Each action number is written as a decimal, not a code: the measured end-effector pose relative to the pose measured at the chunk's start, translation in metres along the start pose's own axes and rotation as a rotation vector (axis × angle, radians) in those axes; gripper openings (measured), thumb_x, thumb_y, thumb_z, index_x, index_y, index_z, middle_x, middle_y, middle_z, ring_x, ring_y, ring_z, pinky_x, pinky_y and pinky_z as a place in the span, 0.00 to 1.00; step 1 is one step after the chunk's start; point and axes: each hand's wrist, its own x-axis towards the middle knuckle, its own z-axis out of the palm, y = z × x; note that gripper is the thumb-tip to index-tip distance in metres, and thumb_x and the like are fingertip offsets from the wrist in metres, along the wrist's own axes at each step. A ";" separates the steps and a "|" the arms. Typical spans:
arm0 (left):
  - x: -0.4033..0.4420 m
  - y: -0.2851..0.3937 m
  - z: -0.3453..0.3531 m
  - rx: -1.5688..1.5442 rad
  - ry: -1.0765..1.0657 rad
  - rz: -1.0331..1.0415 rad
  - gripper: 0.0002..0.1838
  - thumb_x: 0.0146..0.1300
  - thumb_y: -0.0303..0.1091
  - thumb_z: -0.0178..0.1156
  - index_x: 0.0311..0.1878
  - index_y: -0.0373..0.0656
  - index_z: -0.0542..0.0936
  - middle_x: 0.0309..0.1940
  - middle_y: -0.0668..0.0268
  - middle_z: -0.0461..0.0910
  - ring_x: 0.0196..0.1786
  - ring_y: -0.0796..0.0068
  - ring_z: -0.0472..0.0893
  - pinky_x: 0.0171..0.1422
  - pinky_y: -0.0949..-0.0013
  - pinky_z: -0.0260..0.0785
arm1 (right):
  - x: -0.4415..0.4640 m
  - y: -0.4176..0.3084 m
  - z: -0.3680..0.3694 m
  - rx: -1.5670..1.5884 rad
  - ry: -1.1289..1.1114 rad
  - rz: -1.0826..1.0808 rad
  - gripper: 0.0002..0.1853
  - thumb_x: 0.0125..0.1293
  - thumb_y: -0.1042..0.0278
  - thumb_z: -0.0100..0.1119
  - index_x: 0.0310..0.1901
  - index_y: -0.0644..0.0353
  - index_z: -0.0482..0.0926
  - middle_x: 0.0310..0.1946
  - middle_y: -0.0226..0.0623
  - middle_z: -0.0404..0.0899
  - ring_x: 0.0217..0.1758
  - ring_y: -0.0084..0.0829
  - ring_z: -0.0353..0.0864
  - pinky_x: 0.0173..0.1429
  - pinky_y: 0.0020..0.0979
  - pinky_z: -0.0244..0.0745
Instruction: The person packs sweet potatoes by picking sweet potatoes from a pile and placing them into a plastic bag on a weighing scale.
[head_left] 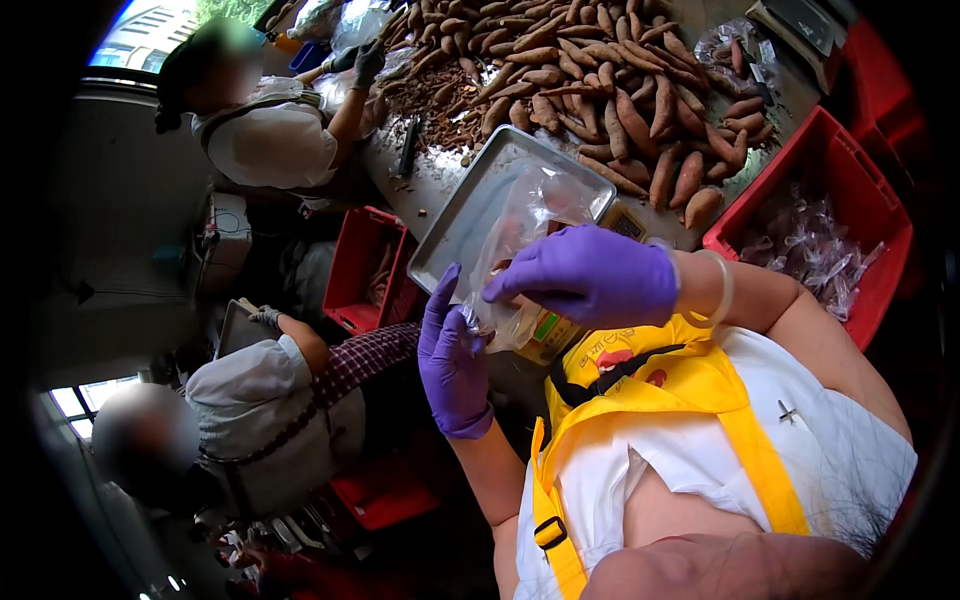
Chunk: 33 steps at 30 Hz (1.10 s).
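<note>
A clear plastic bag [515, 225] hangs between my two purple-gloved hands, over the near side of a grey metal tray [440, 240]. My right hand [590, 275] is closed, pinching the bag near its edge. My left hand [455, 365] grips the gathered plastic lower down, its forefinger stretched upward. Something reddish brown shows through the bag, but I cannot make out what it is. Just under my hands, a scale with a green lit display [547, 325] is partly hidden by the bag and my right hand.
A large heap of sweet potatoes [610, 90] covers the table beyond the tray. To the right stands a red crate [810, 180] with bagged items; another red crate [365, 265] is left of the tray. One co-worker [270, 140] handles things at the table; a second [270, 400] stands nearer.
</note>
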 end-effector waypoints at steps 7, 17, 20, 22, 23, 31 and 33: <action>-0.022 -0.003 -0.019 0.011 -0.153 0.052 0.37 0.56 0.23 0.62 0.72 0.34 0.64 0.59 0.63 0.74 0.58 0.74 0.75 0.64 0.72 0.67 | -0.008 0.126 0.019 -0.173 -0.053 0.852 0.14 0.67 0.70 0.51 0.51 0.59 0.81 0.40 0.43 0.85 0.43 0.42 0.84 0.53 0.38 0.76; -0.008 -0.052 -0.070 0.881 0.305 0.030 0.08 0.68 0.29 0.59 0.42 0.34 0.83 0.28 0.68 0.80 0.31 0.83 0.74 0.37 0.76 0.69 | -0.030 0.133 0.034 -0.328 -0.041 0.587 0.15 0.61 0.70 0.58 0.51 0.58 0.79 0.46 0.47 0.82 0.49 0.45 0.82 0.56 0.38 0.75; 0.004 -0.017 -0.048 0.331 0.092 0.034 0.12 0.72 0.34 0.57 0.36 0.35 0.82 0.30 0.65 0.81 0.34 0.78 0.77 0.45 0.72 0.70 | -0.024 0.131 0.033 -0.464 -0.217 0.498 0.14 0.60 0.67 0.60 0.48 0.59 0.81 0.42 0.46 0.83 0.46 0.46 0.83 0.52 0.39 0.77; 0.011 -0.014 -0.044 -0.122 0.025 0.015 0.16 0.74 0.39 0.52 0.38 0.36 0.80 0.32 0.63 0.80 0.39 0.68 0.79 0.56 0.62 0.70 | -0.026 0.137 0.034 -0.407 -0.306 0.267 0.14 0.59 0.64 0.61 0.46 0.57 0.82 0.41 0.45 0.83 0.47 0.47 0.82 0.53 0.40 0.77; 0.014 -0.015 -0.043 -0.123 0.025 0.013 0.16 0.74 0.39 0.52 0.38 0.36 0.80 0.32 0.63 0.80 0.39 0.68 0.79 0.56 0.62 0.70 | -0.026 0.138 0.029 -0.408 -0.307 0.270 0.14 0.59 0.64 0.61 0.46 0.57 0.82 0.41 0.45 0.83 0.47 0.47 0.82 0.53 0.40 0.77; 0.009 -0.029 -0.044 -0.173 -0.236 -0.002 0.23 0.76 0.44 0.48 0.58 0.32 0.75 0.15 0.80 0.55 0.24 0.84 0.56 0.40 0.73 0.55 | -0.032 0.149 0.008 -0.537 -0.229 0.498 0.15 0.63 0.64 0.58 0.51 0.46 0.83 0.43 0.41 0.84 0.48 0.45 0.84 0.54 0.38 0.78; 0.006 -0.028 -0.042 -0.044 -0.206 0.009 0.25 0.75 0.44 0.48 0.62 0.30 0.73 0.16 0.79 0.55 0.23 0.84 0.56 0.37 0.75 0.54 | -0.020 0.145 0.008 -0.541 -0.422 0.578 0.17 0.62 0.65 0.58 0.53 0.46 0.82 0.41 0.40 0.85 0.45 0.43 0.85 0.52 0.37 0.78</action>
